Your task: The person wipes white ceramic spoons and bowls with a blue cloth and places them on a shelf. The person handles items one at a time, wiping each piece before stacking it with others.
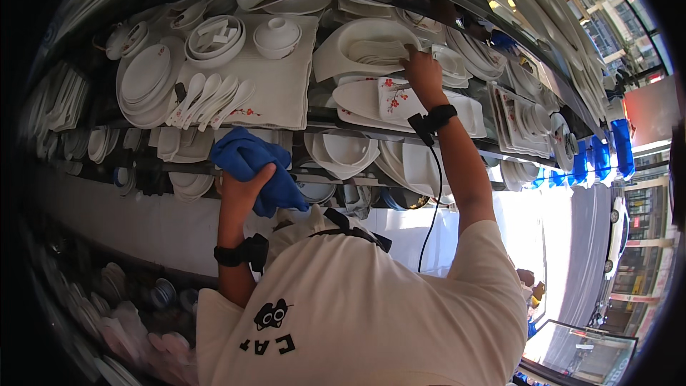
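Observation:
My left hand (241, 187) is closed around a bunched blue cloth (251, 161), held in front of the shelf edge. Farther right, my right hand (423, 75) reaches over the shelf, its fingers closed at the right rim of a white oval dish (332, 55). Inside that dish lies a stack of thin white pieces (376, 52); the fingertips partly hide its right end. Just below my right hand are long white plates with red flowers (394, 99). Several white spoons (212, 96) rest on a large square plate (286, 89) to the left.
A lidded white bowl (277, 37) and nested round bowls (214, 41) stand on the square plate. Oval plates (146, 80) are piled left of it. The lower shelf carries more bowls (343, 149). From my right wrist strap hangs a black cable (437, 200).

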A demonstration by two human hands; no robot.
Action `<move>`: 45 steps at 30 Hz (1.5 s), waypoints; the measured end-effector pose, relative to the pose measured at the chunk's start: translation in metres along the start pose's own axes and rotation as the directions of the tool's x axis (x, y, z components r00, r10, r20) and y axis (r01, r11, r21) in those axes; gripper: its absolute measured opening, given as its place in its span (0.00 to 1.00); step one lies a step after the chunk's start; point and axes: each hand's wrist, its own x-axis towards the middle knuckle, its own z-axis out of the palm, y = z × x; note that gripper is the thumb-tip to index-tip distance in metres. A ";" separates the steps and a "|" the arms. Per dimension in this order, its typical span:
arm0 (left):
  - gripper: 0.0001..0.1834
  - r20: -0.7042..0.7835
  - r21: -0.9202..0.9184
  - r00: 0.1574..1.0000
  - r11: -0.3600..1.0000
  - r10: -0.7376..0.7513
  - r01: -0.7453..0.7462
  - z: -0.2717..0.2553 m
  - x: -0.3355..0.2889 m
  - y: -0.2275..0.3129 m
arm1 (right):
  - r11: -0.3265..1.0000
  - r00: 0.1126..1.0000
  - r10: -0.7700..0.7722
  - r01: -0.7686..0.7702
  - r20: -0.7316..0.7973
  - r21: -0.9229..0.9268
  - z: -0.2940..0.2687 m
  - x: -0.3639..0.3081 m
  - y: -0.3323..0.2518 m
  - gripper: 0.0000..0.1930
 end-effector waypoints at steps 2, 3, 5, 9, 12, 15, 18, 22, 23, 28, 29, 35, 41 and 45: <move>0.31 0.001 -0.011 1.000 1.000 -0.011 0.011 -0.003 -0.003 -0.001 | 0.999 0.999 0.032 -0.033 0.005 0.014 -0.008 0.001 -0.001 0.21; 0.31 0.001 -0.016 1.000 1.000 -0.017 0.017 -0.005 -0.005 -0.001 | 0.999 0.999 0.048 -0.048 0.009 0.022 -0.011 0.001 -0.002 0.21; 0.31 -0.011 -0.035 1.000 0.999 -0.018 0.017 -0.008 -0.006 -0.007 | 0.990 0.998 0.066 -0.068 0.017 0.120 -0.010 0.004 0.006 0.19; 0.31 -0.011 -0.070 0.999 0.997 -0.036 0.035 -0.012 -0.010 -0.007 | 0.964 0.993 0.113 -0.121 0.045 0.236 0.007 0.022 0.029 0.15; 0.30 -0.048 -0.021 0.999 1.000 -0.014 0.013 -0.016 -0.012 -0.011 | 0.963 0.992 0.096 -0.113 0.083 0.244 0.010 0.033 0.035 0.14; 0.27 -0.109 -0.054 0.992 0.996 0.062 -0.069 -0.020 -0.012 -0.016 | 0.987 0.990 0.093 -0.105 0.103 0.122 0.017 0.043 0.034 0.13; 0.26 -0.126 -0.105 0.992 0.993 0.032 -0.045 -0.025 -0.016 -0.016 | 0.999 0.995 0.029 -0.030 0.094 0.015 0.014 0.046 0.027 0.13; 0.25 -0.110 -0.138 0.994 0.990 -0.026 0.011 -0.034 -0.023 -0.013 | 0.999 0.993 -0.037 0.038 -0.109 0.008 -0.004 0.028 -0.022 0.17; 0.25 -0.110 -0.145 0.994 0.989 -0.027 0.011 -0.037 -0.023 -0.013 | 0.998 0.989 -0.063 0.067 -0.135 0.023 -0.007 0.025 -0.035 0.17; 0.25 -0.155 -0.101 0.987 0.995 -0.043 0.028 -0.055 -0.031 -0.012 | 0.872 0.918 -0.357 0.393 -0.172 0.291 -0.008 0.010 -0.126 0.13; 0.25 -0.164 -0.090 0.986 0.996 -0.036 0.022 -0.061 -0.031 -0.018 | 0.805 0.898 -0.422 0.435 -0.128 0.403 -0.006 0.005 -0.148 0.12; 0.26 -0.140 -0.082 0.989 0.996 -0.052 0.041 -0.090 -0.039 -0.014 | 0.489 0.684 -0.726 0.586 -0.071 0.647 0.002 -0.018 -0.278 0.12; 0.27 -0.104 -0.080 0.988 0.991 -0.118 0.110 -0.126 -0.045 -0.010 | 0.491 0.608 -0.793 0.680 -0.044 0.544 0.007 -0.030 -0.371 0.12; 0.28 -0.131 -0.046 0.990 0.998 -0.050 0.044 -0.147 -0.050 -0.018 | 0.467 0.574 -0.816 0.726 -0.071 0.505 0.023 -0.030 -0.401 0.13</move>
